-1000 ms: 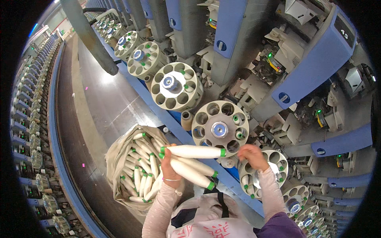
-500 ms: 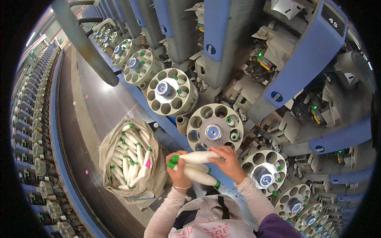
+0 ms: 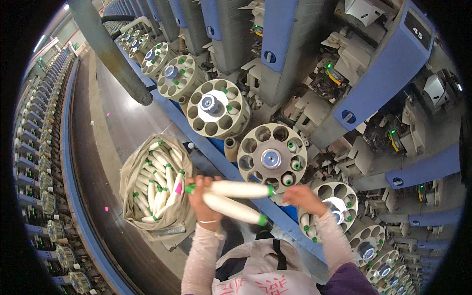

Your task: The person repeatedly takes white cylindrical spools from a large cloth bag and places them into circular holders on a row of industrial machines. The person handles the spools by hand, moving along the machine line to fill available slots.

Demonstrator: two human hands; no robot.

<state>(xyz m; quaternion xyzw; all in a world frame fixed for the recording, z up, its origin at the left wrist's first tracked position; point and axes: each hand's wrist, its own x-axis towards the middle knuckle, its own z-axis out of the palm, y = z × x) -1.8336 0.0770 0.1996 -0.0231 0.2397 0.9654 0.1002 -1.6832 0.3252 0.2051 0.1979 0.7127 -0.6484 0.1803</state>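
My left hand (image 3: 202, 200) is closed around the left ends of two white yarn bobbins with green tips. The upper bobbin (image 3: 238, 189) lies nearly level; the lower bobbin (image 3: 233, 209) slants down to the right. Just beyond the upper one's right tip is my right hand (image 3: 305, 200), its fingers loosely bent and apart, with nothing seen in them. Above the hands stands a round bobbin magazine (image 3: 249, 169) with a blue hub; several bobbins with green tips sit in its right-hand pockets. Left of my left hand, a beige cloth sack (image 3: 129, 206) is full of similar bobbins.
More round magazines (image 3: 212, 129) line the blue rail (image 3: 216, 162), running far left and near right. Behind them rise blue and grey machine columns (image 3: 378, 73). A grey pipe (image 3: 113, 54) hangs at upper left. A brown tube (image 3: 231, 147) stands between two magazines.
One more bobbin now sits in the magazine above my hands. My left hand holds two instead of three. My right hand has let go and moved right.
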